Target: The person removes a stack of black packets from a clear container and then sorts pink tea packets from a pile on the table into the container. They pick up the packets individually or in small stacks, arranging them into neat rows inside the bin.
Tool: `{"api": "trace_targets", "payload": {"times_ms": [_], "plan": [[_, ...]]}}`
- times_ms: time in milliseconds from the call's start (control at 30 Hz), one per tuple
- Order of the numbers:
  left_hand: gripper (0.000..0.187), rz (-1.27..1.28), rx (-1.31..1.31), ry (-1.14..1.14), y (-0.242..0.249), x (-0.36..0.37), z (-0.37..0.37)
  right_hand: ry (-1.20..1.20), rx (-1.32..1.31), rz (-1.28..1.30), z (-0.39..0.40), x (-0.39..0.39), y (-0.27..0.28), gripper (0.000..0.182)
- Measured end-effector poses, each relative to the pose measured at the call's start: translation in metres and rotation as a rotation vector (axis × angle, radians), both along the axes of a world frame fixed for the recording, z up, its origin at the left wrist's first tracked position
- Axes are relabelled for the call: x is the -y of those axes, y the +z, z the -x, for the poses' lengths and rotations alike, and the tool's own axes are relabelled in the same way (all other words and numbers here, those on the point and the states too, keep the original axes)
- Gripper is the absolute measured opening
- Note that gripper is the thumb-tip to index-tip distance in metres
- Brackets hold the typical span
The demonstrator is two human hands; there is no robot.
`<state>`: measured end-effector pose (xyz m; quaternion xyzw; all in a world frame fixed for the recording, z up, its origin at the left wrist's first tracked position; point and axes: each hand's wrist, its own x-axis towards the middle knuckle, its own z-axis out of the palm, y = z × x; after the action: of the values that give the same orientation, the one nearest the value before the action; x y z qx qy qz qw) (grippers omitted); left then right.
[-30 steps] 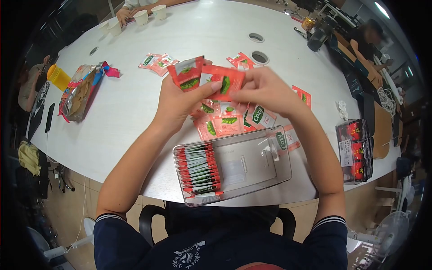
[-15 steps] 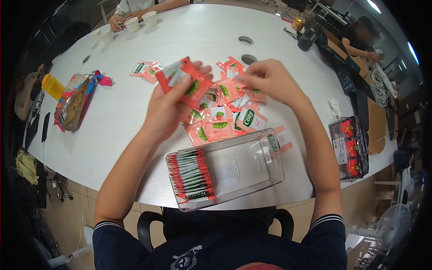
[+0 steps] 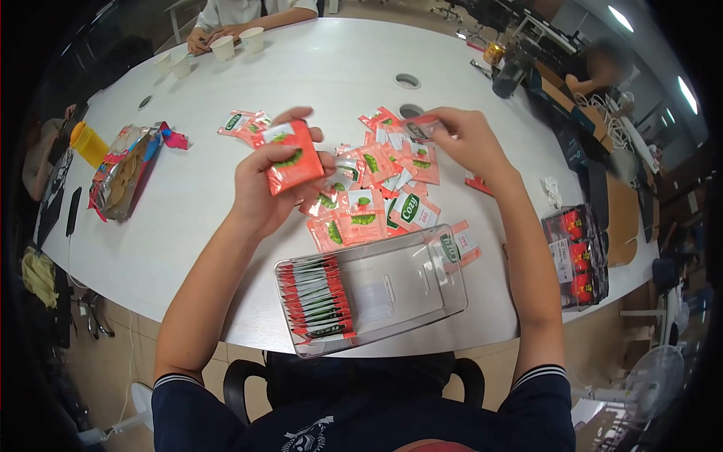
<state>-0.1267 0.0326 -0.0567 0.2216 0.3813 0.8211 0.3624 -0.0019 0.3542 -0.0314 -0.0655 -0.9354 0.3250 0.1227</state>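
Observation:
My left hand (image 3: 260,184) is closed around red tea sachets (image 3: 295,162), stacked with their faces towards me. Between the thumb and fingers of my right hand (image 3: 473,142) is one more sachet (image 3: 419,128), partly hidden by the fingers. Below both hands spreads a loose pile of red, green and white sachets (image 3: 361,215), some marked "Cozy". Nearest me stands a clear plastic box (image 3: 392,297), slightly turned on the table. A row of sachets (image 3: 315,297) stands on edge along its left end.
Two sachets (image 3: 242,124) lie apart on the left of the table (image 3: 211,188). Further left are an opened snack bag (image 3: 124,177) and a yellow container (image 3: 89,143). A dark clear pack (image 3: 576,256) is at right. Across the table, another person's hands (image 3: 211,36) rest by paper cups (image 3: 223,48).
My left hand has turned its sachets more upright and moved slightly left. My right hand has lifted a sachet from the pile.

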Motion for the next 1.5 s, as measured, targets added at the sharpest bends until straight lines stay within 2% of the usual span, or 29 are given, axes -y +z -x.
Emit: {"api": "trace_targets", "payload": {"times_ms": [33,67,100,133,200,267,300,400,433,533,567,667,700,800,900,1000,1033,1133,1233,1333,1433,1500], "plan": [[0.052,0.054,0.083,-0.057,-0.001,0.000,0.005,-0.001,-0.116,0.130,-0.001,-0.001,0.001,0.038],[0.052,0.068,0.084,-0.021,-0.003,0.000,0.003,0.009,-0.228,0.254,0.000,0.000,0.005,0.036],[0.052,0.072,0.086,0.024,0.002,-0.005,-0.007,-0.006,-0.228,0.447,-0.004,0.013,0.016,0.032],[0.051,0.073,0.089,0.075,0.007,-0.008,-0.012,0.002,-0.209,0.466,-0.005,0.026,0.027,0.033],[0.046,-0.015,0.144,0.039,-0.004,-0.011,-0.008,0.020,-0.155,0.518,-0.005,0.051,0.042,0.034],[0.050,-0.089,0.174,-0.041,-0.010,-0.009,-0.005,0.069,-0.139,0.487,0.002,0.077,0.052,0.033],[0.060,-0.087,0.191,-0.054,-0.008,-0.009,-0.005,0.079,-0.143,0.485,0.006,0.090,0.054,0.032],[0.063,-0.139,0.373,-0.122,-0.005,-0.004,-0.004,0.180,-0.416,-0.055,0.021,0.127,0.054,0.027],[0.066,-0.274,0.321,-0.231,-0.008,0.000,0.002,0.226,-0.432,-0.060,0.023,0.145,0.055,0.024],[0.061,-0.179,0.294,-0.083,-0.004,0.001,-0.001,0.596,-0.400,-0.367,0.034,0.153,0.044,0.024],[0.063,-0.164,0.267,-0.077,-0.003,0.004,0.002,0.579,-0.298,-0.297,0.033,0.155,0.045,0.023],[0.064,-0.190,0.319,-0.070,0.003,0.007,0.005,0.597,-0.355,0.047,0.039,0.121,0.047,0.024],[0.063,-0.180,0.324,-0.016,0.004,0.008,0.005,0.425,-0.372,0.148,0.043,0.102,0.044,0.028],[0.061,-0.150,0.340,0.079,0.002,0.005,0.008,0.038,-0.077,-0.050,0.064,0.059,0.036,0.037],[0.059,-0.117,0.339,0.117,0.000,0.008,0.011,-0.021,0.008,-0.380,0.080,0.033,-0.010,0.044],[0.055,-0.127,0.348,0.124,0.005,0.010,0.011,-0.020,0.244,-0.534,0.095,0.048,-0.018,0.043],[0.053,-0.161,0.354,0.110,0.003,0.010,0.014,-0.038,0.219,-0.591,0.104,0.048,-0.027,0.036],[0.050,-0.231,0.367,0.087,0.000,0.012,0.018,0.024,0.210,-0.780,0.109,0.053,-0.033,0.030],[0.049,-0.213,0.337,0.104,0.006,0.012,0.017,-0.055,-0.002,-0.706,0.108,0.062,-0.016,0.028],[0.051,-0.147,0.317,0.159,0.003,0.011,0.020,-0.108,-0.090,-0.153,0.100,0.072,0.032,0.027],[0.055,-0.093,0.249,0.159,0.003,0.010,0.021,0.097,-0.050,0.563,0.088,0.082,0.067,0.028],[0.057,-0.071,0.183,0.138,0.001,0.010,0.021,0.149,0.032,0.613,0.077,0.100,0.083,0.027]]}}
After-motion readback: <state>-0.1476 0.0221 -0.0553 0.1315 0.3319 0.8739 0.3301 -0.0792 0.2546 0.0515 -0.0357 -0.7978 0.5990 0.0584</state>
